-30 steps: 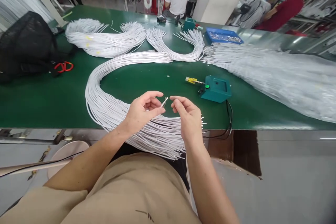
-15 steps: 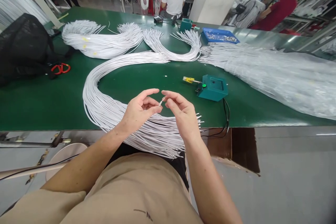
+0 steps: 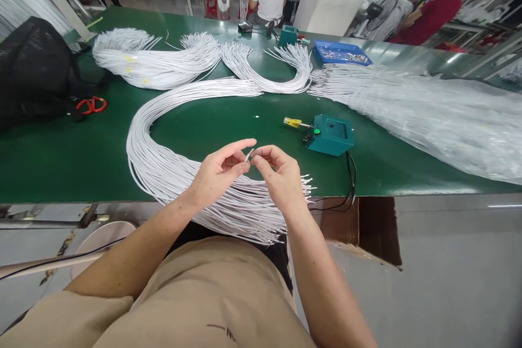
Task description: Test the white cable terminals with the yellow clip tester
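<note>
Between thumb and fingers, my left hand (image 3: 222, 166) pinches the end of a white cable (image 3: 248, 156), its index finger stretched out above. My right hand (image 3: 280, 171) is closed at the cable's tip, thumb against fingertips; what lies in that pinch is too small to make out. Both hands are over a large curved bundle of white cables (image 3: 157, 149), whose ends hang over the table's front edge. To the right of my hands stands a teal box-shaped device (image 3: 330, 135) with a green button and a yellow-tipped arm.
More white cable bundles (image 3: 163, 65) lie farther back on the green table (image 3: 81, 163). A blue tray (image 3: 342, 54) holds small parts. Plastic-covered cables (image 3: 428, 114) spread at right. Red-handled scissors (image 3: 92, 105) and a black bag (image 3: 32, 76) are at left. Two people are beyond the table.
My right hand's fingers have drawn in to the cable tip, and its raised index finger has curled down. The left index finger has stretched farther right. The view has shifted slightly.
</note>
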Demonstrator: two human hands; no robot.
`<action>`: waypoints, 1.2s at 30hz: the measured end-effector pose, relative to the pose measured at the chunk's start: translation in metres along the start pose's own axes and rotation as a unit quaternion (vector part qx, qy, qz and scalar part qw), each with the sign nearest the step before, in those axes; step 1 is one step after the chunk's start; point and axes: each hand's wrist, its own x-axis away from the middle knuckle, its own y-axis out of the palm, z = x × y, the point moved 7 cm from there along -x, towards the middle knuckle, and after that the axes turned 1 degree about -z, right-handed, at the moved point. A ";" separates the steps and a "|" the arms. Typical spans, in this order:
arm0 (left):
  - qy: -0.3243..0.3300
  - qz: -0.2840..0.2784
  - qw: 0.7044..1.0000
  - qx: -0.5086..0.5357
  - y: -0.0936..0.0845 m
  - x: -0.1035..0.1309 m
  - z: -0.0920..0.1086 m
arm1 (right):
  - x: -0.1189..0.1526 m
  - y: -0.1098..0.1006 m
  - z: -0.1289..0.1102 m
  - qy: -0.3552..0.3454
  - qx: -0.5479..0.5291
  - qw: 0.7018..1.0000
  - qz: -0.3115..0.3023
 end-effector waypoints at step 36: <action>-0.091 -0.120 0.981 0.120 0.011 -0.152 -0.023 | -0.137 -0.054 -0.010 -0.288 0.584 0.756 -0.071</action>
